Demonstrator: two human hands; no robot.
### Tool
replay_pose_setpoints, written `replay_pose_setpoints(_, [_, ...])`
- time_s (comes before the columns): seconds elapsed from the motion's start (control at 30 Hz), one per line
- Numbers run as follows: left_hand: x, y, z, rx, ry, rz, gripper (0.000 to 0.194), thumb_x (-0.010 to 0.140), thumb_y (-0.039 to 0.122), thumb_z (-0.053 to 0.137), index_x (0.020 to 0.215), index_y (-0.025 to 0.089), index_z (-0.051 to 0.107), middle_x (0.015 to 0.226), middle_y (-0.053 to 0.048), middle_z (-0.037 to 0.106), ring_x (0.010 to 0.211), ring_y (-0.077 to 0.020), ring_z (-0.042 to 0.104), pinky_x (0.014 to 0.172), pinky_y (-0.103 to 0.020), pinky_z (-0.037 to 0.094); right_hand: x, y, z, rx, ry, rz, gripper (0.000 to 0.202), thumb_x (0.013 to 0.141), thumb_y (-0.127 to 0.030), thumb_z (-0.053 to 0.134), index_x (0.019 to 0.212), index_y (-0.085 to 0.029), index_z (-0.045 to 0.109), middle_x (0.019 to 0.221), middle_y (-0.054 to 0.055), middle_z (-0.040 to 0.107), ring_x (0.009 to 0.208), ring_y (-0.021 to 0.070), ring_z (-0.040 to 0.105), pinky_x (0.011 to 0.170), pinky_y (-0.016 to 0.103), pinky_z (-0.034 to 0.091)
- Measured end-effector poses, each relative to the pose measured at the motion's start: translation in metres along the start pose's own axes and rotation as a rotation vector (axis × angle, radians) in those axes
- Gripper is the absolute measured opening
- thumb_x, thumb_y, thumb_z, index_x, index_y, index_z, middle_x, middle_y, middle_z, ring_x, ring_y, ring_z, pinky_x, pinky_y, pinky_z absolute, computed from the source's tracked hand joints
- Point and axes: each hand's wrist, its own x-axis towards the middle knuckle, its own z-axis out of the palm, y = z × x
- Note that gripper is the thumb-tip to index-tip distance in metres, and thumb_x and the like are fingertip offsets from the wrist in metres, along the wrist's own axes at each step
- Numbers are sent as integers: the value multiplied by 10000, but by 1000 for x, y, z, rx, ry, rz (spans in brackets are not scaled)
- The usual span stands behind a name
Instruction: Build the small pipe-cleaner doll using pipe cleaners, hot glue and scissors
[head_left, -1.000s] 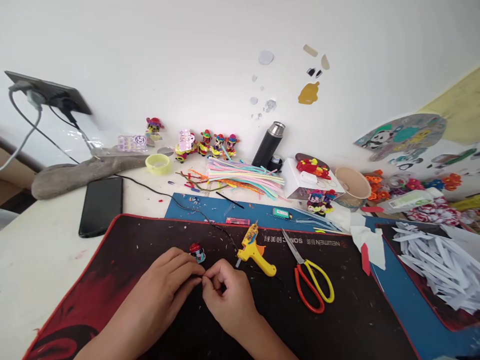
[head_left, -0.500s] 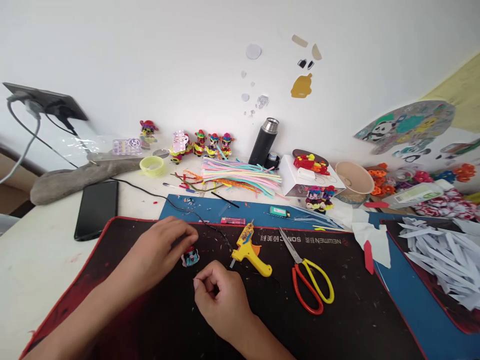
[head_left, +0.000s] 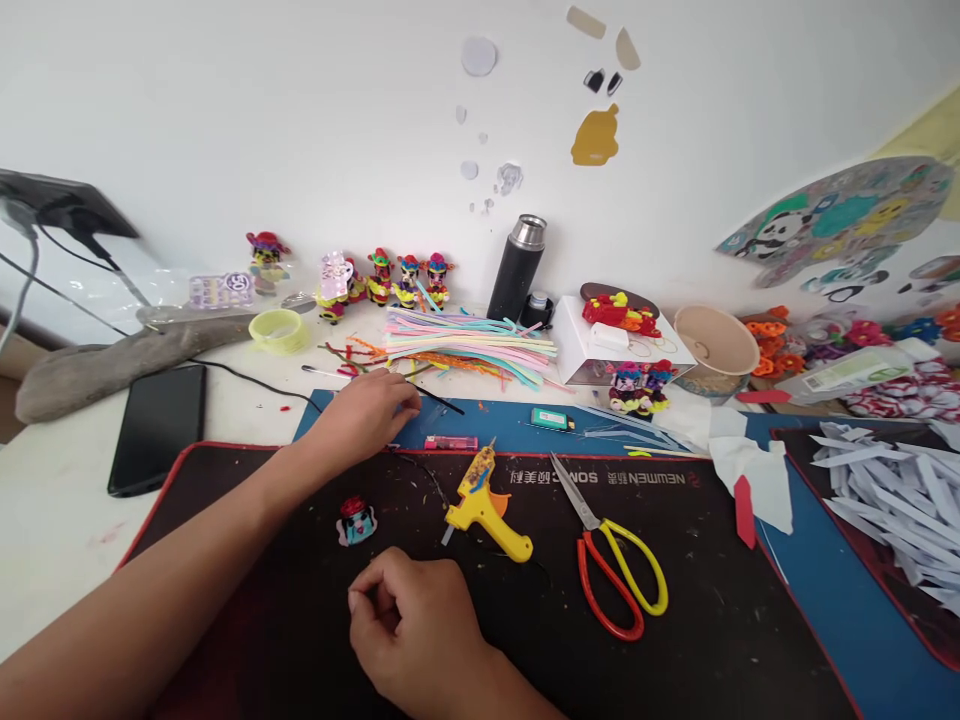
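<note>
My left hand (head_left: pixel 369 415) reaches over the blue mat (head_left: pixel 510 425), close to a thin black stick (head_left: pixel 442 400). Its fingertips point down and away, so their grip is hidden. Nearer to me, my right hand (head_left: pixel 420 620) rests above the black desk pad (head_left: pixel 675 560), thumb and forefinger pinched; whatever is between them, if anything, is too small to make out. A small doll head (head_left: pixel 356 522) with a red top and pale blue face lies on the pad beyond my right hand. To its right is a yellow hot glue gun (head_left: pixel 487 505), then scissors (head_left: pixel 600 540) with red and yellow handles.
Pastel pipe cleaners (head_left: pixel 472 345) lie behind the mat, near a pink lighter (head_left: pixel 450 443) and a black thermos (head_left: pixel 517 270). Several small dolls (head_left: pixel 409 280) stand by the wall. A phone (head_left: pixel 157 430) lies left; white paper strips (head_left: pixel 892 510) pile up right.
My left hand has left the doll head and moved forward onto the blue mat, uncovering the head. My right hand keeps its pinch near the same spot. The view has shifted slightly.
</note>
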Motion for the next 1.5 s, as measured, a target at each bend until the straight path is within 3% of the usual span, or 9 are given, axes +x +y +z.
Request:
replay_pose_setpoints(0.2, [1, -8, 1, 53, -10, 16, 358, 1027, 335, 476, 950, 197, 797, 985, -133, 793, 1001, -342, 700, 940, -488, 536, -4, 4, 6, -82, -26, -76, 114, 829, -212, 652, 927, -269, 663, 632, -85, 684, 505, 112, 631, 547, 228, 386])
replay_pose_setpoints(0.53, [29, -3, 8, 126, 13, 98, 324, 994, 206, 496, 1102, 191, 802, 1078, -132, 777, 1097, -345, 689, 999, -500, 525, -4, 3, 6, -167, -73, -133, 80, 892, -246, 648, 968, -270, 642, 737, -75, 771, 562, 131, 703, 563, 244, 408])
replay_pose_setpoints(0.7, [39, -2, 16, 178, 16, 137, 287, 984, 196, 516, 996, 198, 803, 1028, -136, 758, 1051, -339, 686, 944, -481, 537, -3, 5, 6, -189, -81, -125, 83, 895, -257, 654, 977, -265, 647, 742, -68, 771, 578, 138, 715, 567, 241, 421])
replay_pose_setpoints(0.93, [34, 4, -4, 143, 153, 89, 360, 1045, 245, 414, 1042, 154, 763, 1007, -168, 786, 1025, -357, 695, 938, -505, 540, -2, -2, 0, -200, -124, -92, 71, 895, -241, 663, 964, -258, 662, 713, -67, 751, 574, 137, 702, 580, 232, 423])
replay_pose_setpoints(1.1, [-1, 12, -30, 36, 199, -38, 383, 1043, 344, 420, 1145, 175, 749, 1053, -144, 806, 1032, -344, 727, 939, -464, 546, -1, -5, -4, -208, -127, -61, 71, 895, -209, 661, 951, -250, 673, 665, -65, 715, 563, 134, 690, 577, 225, 413])
replay_pose_setpoints(1.2, [-39, 16, -47, -120, 190, -204, 405, 1028, 393, 452, 1289, 219, 708, 1199, -95, 807, 1077, -317, 735, 949, -409, 538, 0, -5, -4, -199, -121, -63, 79, 901, -202, 651, 958, -251, 675, 662, -62, 706, 560, 131, 679, 584, 220, 420])
replay_pose_setpoints(1.27, [-67, 17, -55, -255, 154, -358, 380, 1016, 453, 484, 1226, 246, 724, 1134, -51, 818, 986, -281, 740, 868, -353, 537, 0, -4, -4, -196, -112, -68, 72, 916, -208, 635, 961, -249, 675, 655, -57, 698, 555, 130, 669, 591, 219, 425])
replay_pose_setpoints(1.37, [-107, 19, -58, -456, 159, -489, 357, 947, 543, 563, 1050, 242, 725, 969, -12, 800, 860, -234, 702, 763, -284, 530, -1, -3, -4, -163, -73, -79, 73, 927, -218, 617, 951, -242, 682, 636, -54, 679, 533, 124, 640, 587, 218, 414])
replay_pose_setpoints(1.5, [-147, 21, -45, -542, 93, -549, 378, 949, 616, 569, 979, 272, 722, 867, 15, 766, 774, -227, 668, 671, -279, 520, 0, -4, -5, -96, -23, -72, 87, 925, -229, 611, 911, -233, 696, 604, -57, 633, 504, 110, 588, 560, 215, 379])
